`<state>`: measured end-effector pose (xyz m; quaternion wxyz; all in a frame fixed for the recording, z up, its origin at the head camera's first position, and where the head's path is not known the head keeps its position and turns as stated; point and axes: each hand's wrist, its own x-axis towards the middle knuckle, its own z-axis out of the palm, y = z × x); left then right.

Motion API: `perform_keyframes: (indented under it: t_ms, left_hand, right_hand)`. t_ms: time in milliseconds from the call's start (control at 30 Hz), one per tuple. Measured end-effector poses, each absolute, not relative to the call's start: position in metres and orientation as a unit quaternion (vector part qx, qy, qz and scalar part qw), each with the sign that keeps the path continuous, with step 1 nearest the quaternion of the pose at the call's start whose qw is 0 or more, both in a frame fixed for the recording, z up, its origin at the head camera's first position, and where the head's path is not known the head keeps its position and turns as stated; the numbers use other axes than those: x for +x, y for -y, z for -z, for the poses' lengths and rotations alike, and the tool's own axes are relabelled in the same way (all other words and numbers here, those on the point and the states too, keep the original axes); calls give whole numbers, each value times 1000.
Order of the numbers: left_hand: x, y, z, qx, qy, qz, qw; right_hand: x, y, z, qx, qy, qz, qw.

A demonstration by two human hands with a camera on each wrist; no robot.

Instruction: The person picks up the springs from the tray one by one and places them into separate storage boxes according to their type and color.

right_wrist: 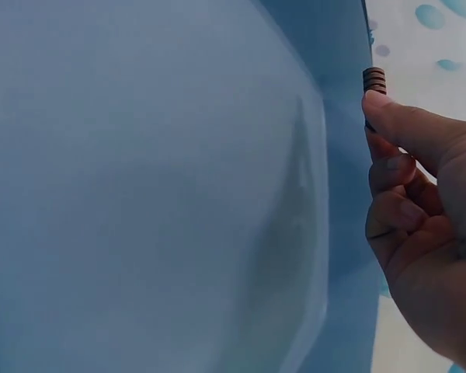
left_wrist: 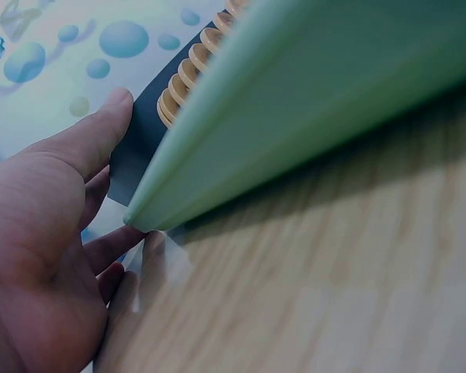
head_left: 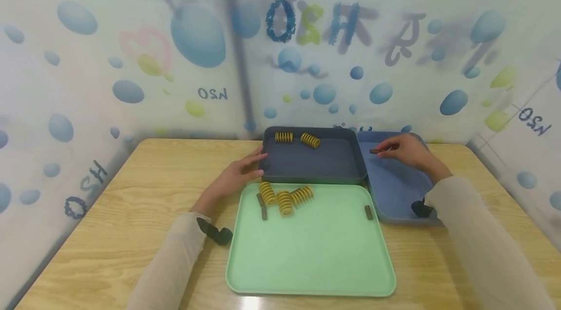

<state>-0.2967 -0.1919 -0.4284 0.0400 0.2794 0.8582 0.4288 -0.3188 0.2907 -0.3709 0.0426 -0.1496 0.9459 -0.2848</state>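
My right hand [head_left: 405,151] pinches a small dark spring [head_left: 374,151] over the far end of the light blue tray [head_left: 390,188]; the right wrist view shows that dark spring [right_wrist: 374,80] at my thumb tip above the blue tray [right_wrist: 155,194]. With straight fingers my left hand [head_left: 236,176] rests against the left edge of the dark blue tray [head_left: 313,160], which holds two yellow springs [head_left: 298,139]. The green tray [head_left: 311,242] carries three yellow springs [head_left: 285,196] and two dark springs [head_left: 262,207]. In the left wrist view my left hand [left_wrist: 54,233] touches the green tray's corner [left_wrist: 295,116].
All three trays sit on a wooden table [head_left: 109,212] against a wall patterned with blue bubbles [head_left: 197,32]. The second dark spring [head_left: 368,212] lies near the green tray's right edge. Bare wood runs along the left and front of the table.
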Motion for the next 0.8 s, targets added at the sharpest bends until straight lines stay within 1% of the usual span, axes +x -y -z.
perform_keyframes:
  t_ms: [267, 533, 800]
  left_hand:
    - [-294, 191, 426, 283, -859, -425, 34]
    - [-294, 191, 426, 286, -856, -428, 39]
    - [-295, 192, 427, 281, -858, -427, 39]
  right_hand:
    - [-325, -291, 383, -141, -940, 303, 68]
    - [-327, -293, 395, -151, -935, 311, 76]
    - [-327, -293, 399, -154, -933, 313, 86]
